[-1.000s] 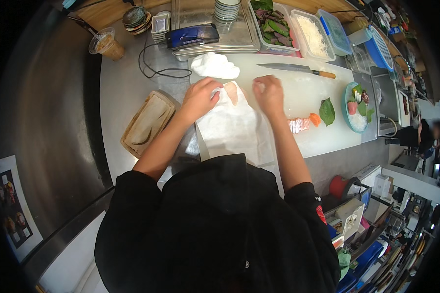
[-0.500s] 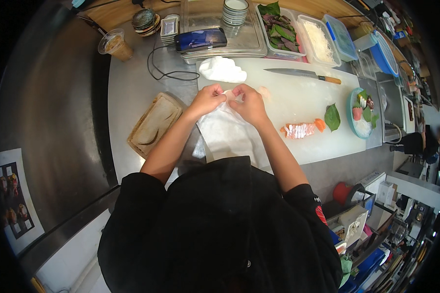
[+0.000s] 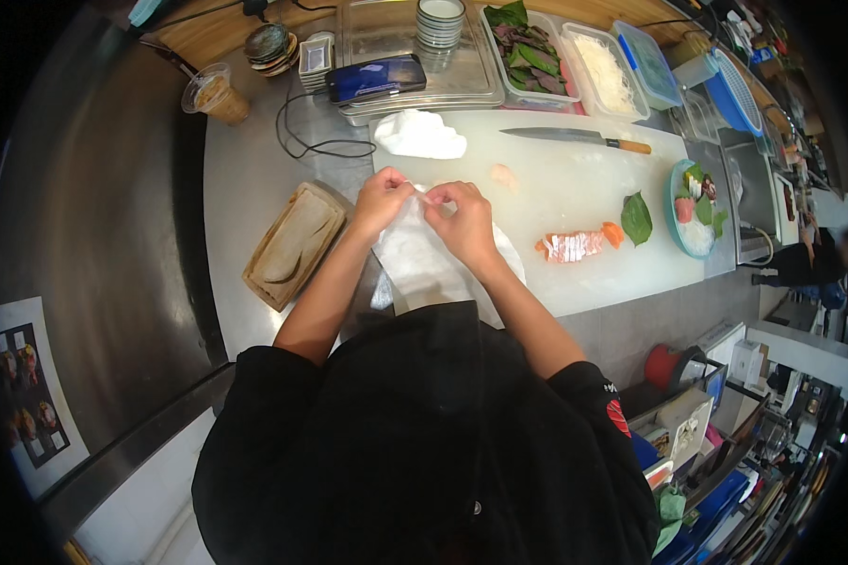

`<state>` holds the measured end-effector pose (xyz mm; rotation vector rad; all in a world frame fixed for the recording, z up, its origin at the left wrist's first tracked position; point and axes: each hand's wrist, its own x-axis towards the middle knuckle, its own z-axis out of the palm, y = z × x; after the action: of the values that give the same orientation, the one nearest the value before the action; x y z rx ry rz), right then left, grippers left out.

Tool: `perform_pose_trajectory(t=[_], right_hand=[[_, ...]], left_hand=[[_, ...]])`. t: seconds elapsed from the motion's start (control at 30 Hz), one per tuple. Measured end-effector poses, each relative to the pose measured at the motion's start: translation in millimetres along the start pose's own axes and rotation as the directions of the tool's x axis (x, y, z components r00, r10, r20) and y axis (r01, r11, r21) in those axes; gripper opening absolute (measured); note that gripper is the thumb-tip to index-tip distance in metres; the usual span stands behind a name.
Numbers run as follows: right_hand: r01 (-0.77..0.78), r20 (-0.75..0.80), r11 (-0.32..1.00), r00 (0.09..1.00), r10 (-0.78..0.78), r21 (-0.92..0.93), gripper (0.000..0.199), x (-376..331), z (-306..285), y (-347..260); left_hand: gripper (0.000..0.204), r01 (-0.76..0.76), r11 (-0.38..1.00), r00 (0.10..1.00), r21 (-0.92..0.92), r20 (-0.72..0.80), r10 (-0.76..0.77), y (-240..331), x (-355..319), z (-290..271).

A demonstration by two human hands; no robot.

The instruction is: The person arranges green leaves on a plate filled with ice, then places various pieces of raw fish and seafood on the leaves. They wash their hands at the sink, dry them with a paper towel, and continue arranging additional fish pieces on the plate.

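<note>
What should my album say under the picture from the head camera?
Bare left hand and right hand pinch something pale over a thin white sheet, left of sliced orange-and-white fish.

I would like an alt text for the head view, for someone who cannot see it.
A person's left hand and right hand pinch something small and pale, hard to identify, over a white sheet on a pale cutting board. To the right lie orange-and-white slices, a green leaf and a knife.

Two foreground hands (image 3: pixel 383 201) (image 3: pixel 464 222), one phone (image 3: pixel 377 79)
</note>
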<state>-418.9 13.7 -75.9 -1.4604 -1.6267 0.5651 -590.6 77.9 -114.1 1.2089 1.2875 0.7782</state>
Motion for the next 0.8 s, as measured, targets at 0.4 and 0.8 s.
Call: perform_pose_trajectory(t=[0.4,0.8], right_hand=[[-0.548,0.240,0.487,0.794,0.558,0.680,0.013,-15,-59,8],[-0.548,0.324,0.643,0.836,0.443,0.535,0.031,-26,-94,-2]], left_hand=[[0.044,-0.015,0.989,0.972,-0.144,0.229,0.048,21,-2,-40],[0.025,0.070,0.986,0.764,-0.149,0.644,0.043,55,-28,43]])
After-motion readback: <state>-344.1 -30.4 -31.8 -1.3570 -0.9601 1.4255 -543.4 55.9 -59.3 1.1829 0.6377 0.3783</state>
